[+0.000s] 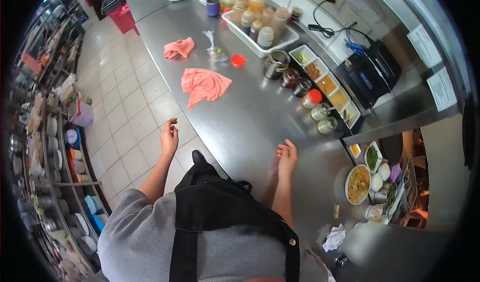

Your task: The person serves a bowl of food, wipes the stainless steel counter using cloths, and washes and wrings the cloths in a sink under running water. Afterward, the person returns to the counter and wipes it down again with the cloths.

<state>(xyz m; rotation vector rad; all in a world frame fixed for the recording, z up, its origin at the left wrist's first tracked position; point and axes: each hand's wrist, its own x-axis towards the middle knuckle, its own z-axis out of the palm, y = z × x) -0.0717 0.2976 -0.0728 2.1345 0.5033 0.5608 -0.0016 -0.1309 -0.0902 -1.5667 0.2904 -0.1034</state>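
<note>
My left hand (170, 136) hangs over the tiled floor, left of the counter's edge, with its fingers loosely curled apart and nothing in it. Above the steel counter (240, 132) is my right hand (287, 158), palm partly turned up, fingers apart and empty. Nearest to both hands on the counter lies a crumpled pink cloth (204, 86). A smaller pink cloth (179, 48) lies beyond it. A red lid (238, 60) and a knotted clear plastic bag (216, 51) rest beside the cloths.
Several jars (312, 98) line the counter's back, beside white trays of ingredients (327, 85). A white basket (260, 48) holds bottles. At right stand a bowl of noodles (358, 184) and a crumpled paper (334, 237). Shelves with dishes (81, 224) run along the left.
</note>
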